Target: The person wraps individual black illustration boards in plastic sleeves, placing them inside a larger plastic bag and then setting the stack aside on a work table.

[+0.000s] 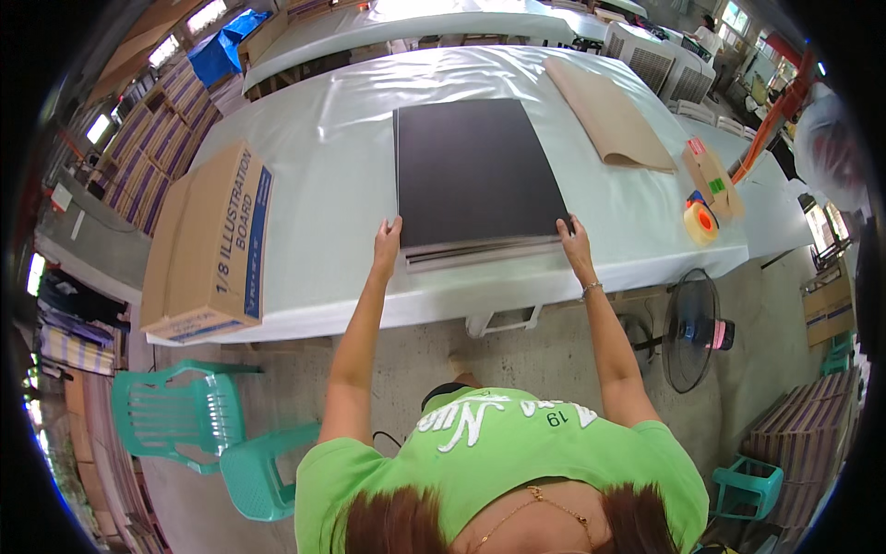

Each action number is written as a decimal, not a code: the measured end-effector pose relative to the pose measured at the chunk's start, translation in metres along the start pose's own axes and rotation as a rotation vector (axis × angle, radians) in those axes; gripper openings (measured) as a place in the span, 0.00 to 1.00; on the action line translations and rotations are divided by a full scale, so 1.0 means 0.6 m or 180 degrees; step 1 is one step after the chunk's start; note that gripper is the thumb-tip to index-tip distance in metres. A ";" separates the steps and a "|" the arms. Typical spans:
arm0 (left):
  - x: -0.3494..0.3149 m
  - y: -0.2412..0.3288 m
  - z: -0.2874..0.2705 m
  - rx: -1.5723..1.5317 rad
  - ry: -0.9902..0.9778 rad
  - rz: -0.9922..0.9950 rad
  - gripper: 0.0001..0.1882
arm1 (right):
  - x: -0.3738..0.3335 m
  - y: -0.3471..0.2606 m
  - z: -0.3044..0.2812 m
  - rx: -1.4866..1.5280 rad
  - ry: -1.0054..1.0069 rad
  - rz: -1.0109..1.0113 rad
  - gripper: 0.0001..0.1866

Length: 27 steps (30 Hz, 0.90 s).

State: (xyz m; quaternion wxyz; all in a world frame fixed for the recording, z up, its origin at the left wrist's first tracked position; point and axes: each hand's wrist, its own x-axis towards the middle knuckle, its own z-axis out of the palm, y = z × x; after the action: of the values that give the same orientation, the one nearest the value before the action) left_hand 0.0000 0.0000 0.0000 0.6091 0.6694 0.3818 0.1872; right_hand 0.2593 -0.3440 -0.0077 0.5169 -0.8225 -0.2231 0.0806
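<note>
A stack of large black-faced boards [475, 171] lies flat on the white-covered table [323, 277] in front of me. Several pale board edges show along its near side, not quite flush with one another. My left hand [388, 242] grips the near left corner, its thumb by the top edge. At the near right corner my right hand [574, 242] holds the other side, fingers bent around the edge. Both arms reach straight forward, and the undersides of the fingers are hidden.
A closed cardboard carton [205, 240] stands at the table's left end. Folded brown paper [609, 115] lies far right, near a tape dispenser [701, 220] and a small box [711, 175]. Below the table's right side stands a fan [694, 331]; green plastic chairs [180, 411] are at left.
</note>
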 end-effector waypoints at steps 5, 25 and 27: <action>0.071 0.004 0.050 -0.0321 -0.0318 -0.0127 0.52 | 0.088 0.001 -0.017 -0.0039 -0.0170 0.0067 0.44; 0.057 0.016 0.040 -0.0560 -0.0403 -0.0085 0.37 | 0.165 -0.051 -0.013 0.0039 -0.0909 0.0509 0.41; 0.062 0.032 0.027 -0.0740 -0.0686 -0.0240 0.40 | 0.187 -0.024 -0.019 0.0254 -0.0962 0.0624 0.41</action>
State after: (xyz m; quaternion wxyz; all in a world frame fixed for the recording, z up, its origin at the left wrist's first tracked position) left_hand 0.0409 0.0169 0.0075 0.7265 0.5958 0.3149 0.1343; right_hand 0.3587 -0.2972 0.0211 0.4994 -0.7977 -0.2136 0.2620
